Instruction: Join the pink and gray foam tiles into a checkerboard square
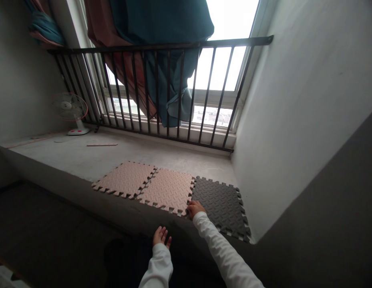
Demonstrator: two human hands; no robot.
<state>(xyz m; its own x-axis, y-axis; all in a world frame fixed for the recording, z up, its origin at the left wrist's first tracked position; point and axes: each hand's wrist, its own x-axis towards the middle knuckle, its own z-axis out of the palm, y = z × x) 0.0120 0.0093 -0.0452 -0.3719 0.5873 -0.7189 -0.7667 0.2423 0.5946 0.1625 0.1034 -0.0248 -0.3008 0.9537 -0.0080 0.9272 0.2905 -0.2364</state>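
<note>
Three foam mat tiles with jigsaw edges lie in a row along the ledge. The left pink-beige tile [125,178] and the middle pink-beige tile [169,188] sit side by side, with small gaps showing along their seam. At the right is a dark grey tile [220,204], beside the wall. My right hand [196,209] is at the front end of the seam between the middle and dark tiles, its fingers curled onto the edges there; the fingertips are partly hidden. Below the ledge's front edge, my left hand [161,236] hangs with fingers apart and holds nothing.
A white fan [79,128] stands at the ledge's far left, and a thin reddish strip [102,145] lies nearby. Black railing [157,90] runs along the back before the window and the pink and teal curtain [161,22]. A white wall [294,120] rises on the right.
</note>
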